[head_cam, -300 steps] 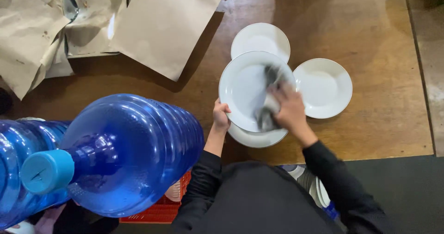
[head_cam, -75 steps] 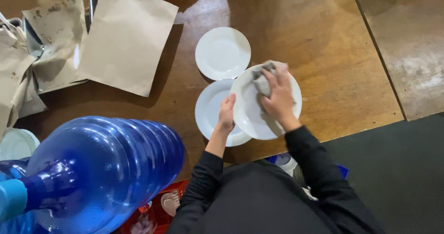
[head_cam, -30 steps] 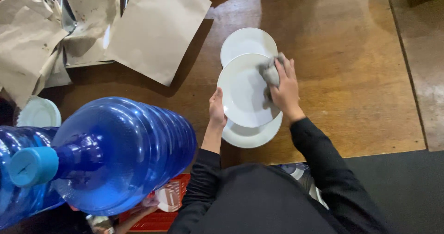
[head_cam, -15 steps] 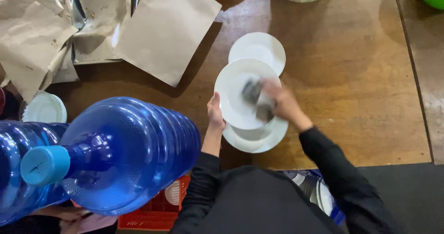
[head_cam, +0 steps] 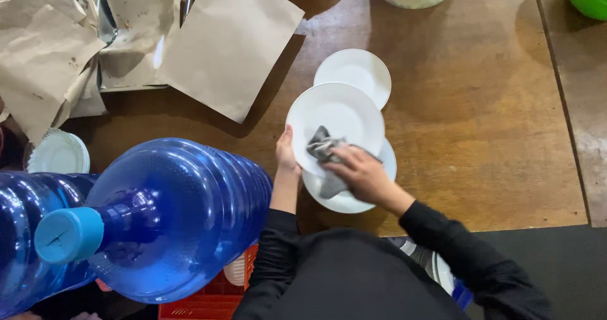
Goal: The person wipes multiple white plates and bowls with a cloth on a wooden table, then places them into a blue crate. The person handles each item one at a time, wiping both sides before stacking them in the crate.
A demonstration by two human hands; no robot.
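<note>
Left hand: the left hand (head_cam: 286, 157) grips the rim of the white plate (head_cam: 338, 119) at its 8 o'clock edge, fingers closed on it.
Right hand: the right hand (head_cam: 357, 171) presses a crumpled grey cloth (head_cam: 324, 150) on the plate's face, fingers closed over it, at about 6 o'clock.
Plate: held above a second plate (head_cam: 354, 196) on the wooden table (head_cam: 480, 105); a third plate (head_cam: 357, 68) lies at 12 o'clock.
Nearby: blue water bottle (head_cam: 177, 219) at 8 o'clock, brown paper (head_cam: 227, 42) at 10 o'clock.

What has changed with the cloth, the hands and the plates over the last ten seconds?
The right hand has swept the grey cloth from the held plate's far right rim to its near edge. A third plate on the table ten seconds ago is gone. The left hand still grips the left rim; two plates stay on the table.
</note>
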